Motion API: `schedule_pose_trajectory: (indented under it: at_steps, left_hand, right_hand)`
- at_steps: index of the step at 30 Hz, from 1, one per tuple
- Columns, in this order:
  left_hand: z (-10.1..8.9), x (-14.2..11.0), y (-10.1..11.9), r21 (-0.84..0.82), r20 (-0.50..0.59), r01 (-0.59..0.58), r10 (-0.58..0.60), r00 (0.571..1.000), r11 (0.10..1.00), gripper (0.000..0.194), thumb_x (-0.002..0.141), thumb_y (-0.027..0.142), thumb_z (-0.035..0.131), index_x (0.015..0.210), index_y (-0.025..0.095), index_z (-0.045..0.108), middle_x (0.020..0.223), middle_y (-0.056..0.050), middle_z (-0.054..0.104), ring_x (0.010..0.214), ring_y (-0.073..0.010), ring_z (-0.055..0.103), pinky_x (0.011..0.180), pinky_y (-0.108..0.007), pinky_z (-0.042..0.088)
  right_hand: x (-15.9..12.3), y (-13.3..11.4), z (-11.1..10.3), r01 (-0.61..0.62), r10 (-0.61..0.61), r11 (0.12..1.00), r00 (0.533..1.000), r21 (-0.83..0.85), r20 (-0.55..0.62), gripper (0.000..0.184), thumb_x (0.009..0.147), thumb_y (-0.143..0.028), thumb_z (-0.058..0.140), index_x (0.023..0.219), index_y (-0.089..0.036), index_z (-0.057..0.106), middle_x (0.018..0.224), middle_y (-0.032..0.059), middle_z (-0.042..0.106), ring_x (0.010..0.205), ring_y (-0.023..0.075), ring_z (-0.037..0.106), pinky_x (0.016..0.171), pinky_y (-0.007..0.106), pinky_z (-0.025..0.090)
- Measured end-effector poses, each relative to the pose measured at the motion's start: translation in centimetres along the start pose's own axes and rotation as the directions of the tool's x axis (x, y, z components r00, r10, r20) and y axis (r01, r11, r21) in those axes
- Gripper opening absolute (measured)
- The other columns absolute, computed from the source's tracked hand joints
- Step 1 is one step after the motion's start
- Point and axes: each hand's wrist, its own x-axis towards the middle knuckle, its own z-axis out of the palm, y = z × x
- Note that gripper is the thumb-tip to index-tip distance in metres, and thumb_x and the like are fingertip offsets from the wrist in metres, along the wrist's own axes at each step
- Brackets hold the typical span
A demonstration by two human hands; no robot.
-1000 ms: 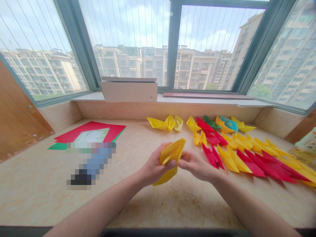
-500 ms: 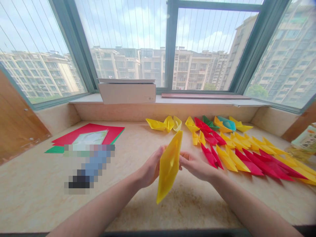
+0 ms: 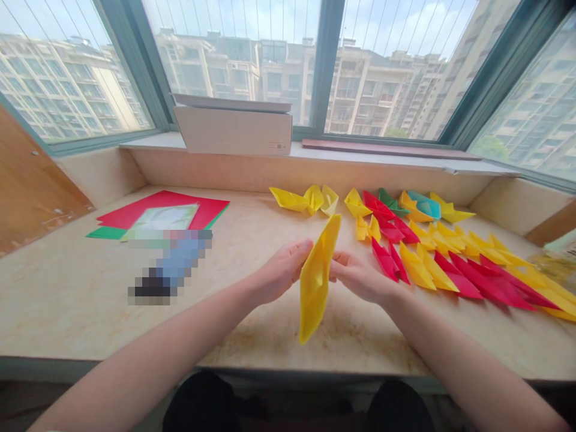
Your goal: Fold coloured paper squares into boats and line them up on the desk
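Observation:
A yellow paper boat [image 3: 318, 282] is held up on end over the near part of the counter, its long sides running up and down. My left hand [image 3: 283, 270] grips it from the left, thumb toward its upper edge. From the right, my right hand [image 3: 357, 275] pinches its other side; the fingertips are partly hidden behind the paper. Just beyond the hands stand several folded boats, among them a yellow one [image 3: 288, 199] at the back and a red one [image 3: 389, 261] to the right.
Rows of yellow, red, green and blue paper boats fill the counter's right side. Red paper sheets [image 3: 180, 204] lie at the left, near a blurred patch [image 3: 180, 264]. A white box [image 3: 238, 129] stands on the window sill. The counter's front edge [image 3: 315, 377] runs before my knees.
My view has tilted downward, bringing the counter's front edge and my knees into sight. Both hands still hold the yellow paper boat, which sits slightly further right and higher in the picture.

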Motion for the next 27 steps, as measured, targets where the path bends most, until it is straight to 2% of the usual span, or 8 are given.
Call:
schedule_pose_trajectory:
  at_steps: [4,8,14,19,27]
  left_hand:
    - [0.1,0.0,0.1,-0.020,-0.032,-0.012,0.012,0.999,1.000,0.046,0.085,0.059,0.066,0.091,0.014,0.070,0.080,-0.005,0.072,0.070,-0.0145,0.066,0.068,-0.023,0.049]
    - [0.1,0.0,0.0,-0.039,-0.049,0.040,-0.042,0.998,0.998,0.049,0.083,0.061,0.067,0.091,0.013,0.071,0.077,-0.006,0.071,0.068,-0.0151,0.064,0.066,-0.024,0.047]
    - [0.2,0.2,-0.3,-0.074,-0.079,0.051,-0.057,0.995,0.996,0.045,0.086,0.057,0.065,0.098,0.014,0.071,0.085,-0.007,0.073,0.071,-0.0153,0.064,0.068,-0.025,0.046]
    - [0.4,0.1,-0.5,-0.135,-0.119,0.002,-0.018,0.993,0.991,0.034,0.084,0.049,0.072,0.094,0.017,0.069,0.078,-0.001,0.069,0.068,-0.0114,0.061,0.065,-0.021,0.044]
    - [0.6,0.2,-0.8,-0.098,-0.135,0.063,-0.076,0.988,0.993,0.035,0.086,0.049,0.070,0.099,0.016,0.070,0.077,-0.001,0.068,0.063,-0.0106,0.058,0.061,-0.022,0.042]
  right_hand:
    - [-0.1,0.0,0.2,-0.019,0.021,0.998,0.999,0.057,-0.029,0.041,0.090,-0.053,0.066,0.071,-0.017,0.055,0.070,-0.0028,0.044,0.066,0.0129,0.036,0.063,0.027,0.030]
    - [-0.1,0.1,0.6,-0.028,0.038,0.984,0.998,0.177,-0.052,0.039,0.089,-0.054,0.067,0.074,-0.018,0.060,0.069,-0.0022,0.046,0.067,0.0140,0.042,0.066,0.028,0.035]
    - [0.4,-0.5,1.6,-0.039,0.092,0.928,0.988,0.371,-0.126,0.048,0.084,-0.062,0.068,0.067,-0.019,0.054,0.061,-0.0044,0.038,0.057,0.0118,0.035,0.059,0.027,0.036]
    - [0.7,-1.0,1.8,0.033,0.055,0.910,0.978,0.414,-0.200,0.044,0.074,-0.054,0.080,0.065,-0.018,0.057,0.065,-0.0020,0.050,0.063,0.0130,0.047,0.064,0.027,0.041]
    - [0.4,-1.3,1.7,0.016,0.031,0.914,0.994,0.406,-0.108,0.038,0.087,-0.053,0.070,0.074,-0.018,0.061,0.067,-0.0024,0.054,0.063,0.0121,0.050,0.065,0.026,0.042]
